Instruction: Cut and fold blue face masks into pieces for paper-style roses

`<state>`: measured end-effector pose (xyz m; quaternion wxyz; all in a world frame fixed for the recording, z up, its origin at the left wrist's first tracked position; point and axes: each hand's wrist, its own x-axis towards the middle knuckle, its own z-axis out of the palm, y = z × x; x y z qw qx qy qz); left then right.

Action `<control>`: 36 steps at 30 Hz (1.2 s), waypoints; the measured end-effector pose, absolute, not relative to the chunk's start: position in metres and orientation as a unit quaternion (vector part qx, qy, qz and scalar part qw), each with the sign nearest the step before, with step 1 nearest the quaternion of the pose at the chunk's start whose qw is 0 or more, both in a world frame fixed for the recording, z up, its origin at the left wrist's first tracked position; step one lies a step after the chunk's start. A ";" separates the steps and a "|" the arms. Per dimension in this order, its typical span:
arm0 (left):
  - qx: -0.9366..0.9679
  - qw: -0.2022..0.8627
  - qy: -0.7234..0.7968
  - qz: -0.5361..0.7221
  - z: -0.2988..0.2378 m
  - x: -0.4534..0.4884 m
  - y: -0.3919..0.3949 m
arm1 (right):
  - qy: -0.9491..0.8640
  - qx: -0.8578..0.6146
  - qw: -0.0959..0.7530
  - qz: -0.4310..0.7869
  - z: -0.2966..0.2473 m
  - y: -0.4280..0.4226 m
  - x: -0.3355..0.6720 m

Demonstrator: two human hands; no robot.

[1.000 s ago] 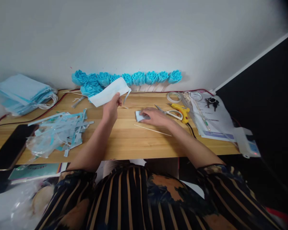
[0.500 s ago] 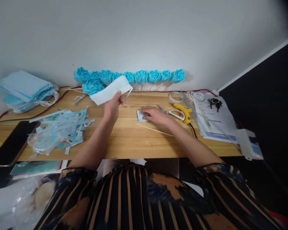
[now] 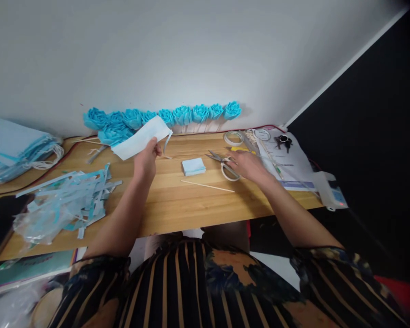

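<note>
My left hand [image 3: 146,158] is closed on a pale blue face mask sheet [image 3: 140,137], held up above the wooden table [image 3: 164,205]. My right hand [image 3: 248,165] lies over the white handles of the scissors [image 3: 220,160], fingers curled onto them. A small folded blue square [image 3: 193,166] rests on the table between my hands. A thin wooden stick [image 3: 207,186] lies just in front of it.
A row of blue paper flowers [image 3: 164,117] leans against the wall. A stack of masks [image 3: 17,148] sits far left, cut strips [image 3: 63,200] and a dark phone [image 3: 0,223] nearer. Tape rolls [image 3: 234,137], papers [image 3: 287,161] and keys [image 3: 283,141] lie right.
My right hand left the folded blue square and moved right onto the scissors. The left hand keeps holding the mask sheet. The view shifted to the right.
</note>
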<state>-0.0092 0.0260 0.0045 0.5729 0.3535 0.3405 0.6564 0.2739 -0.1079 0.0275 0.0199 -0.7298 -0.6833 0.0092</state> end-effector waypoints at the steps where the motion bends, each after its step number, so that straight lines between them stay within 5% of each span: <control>1: 0.356 0.573 0.340 0.656 0.004 -0.009 0.026 | -0.678 -0.735 -0.017 0.011 0.026 -0.112 0.276; 4: 0.358 0.573 0.347 0.651 0.005 -0.009 0.025 | -0.681 -0.730 -0.049 0.025 0.017 -0.118 0.274; 7: 0.360 0.572 0.348 0.650 0.007 -0.010 0.023 | -0.688 -0.726 0.008 0.024 0.008 -0.115 0.276; 11: 0.381 0.562 0.343 0.649 0.010 -0.012 0.021 | -0.646 -0.726 0.208 0.113 0.018 -0.107 0.285; 16: 0.433 0.505 0.389 0.637 0.013 -0.016 0.017 | -0.564 -0.544 0.431 0.447 0.045 -0.104 0.249; 24: 0.506 0.412 0.431 0.623 0.025 -0.019 0.001 | -0.504 -0.389 0.395 0.663 0.034 -0.098 0.165; 36: 0.521 0.405 0.462 0.593 0.036 -0.011 -0.016 | -0.522 -0.386 0.468 0.599 0.029 -0.061 0.158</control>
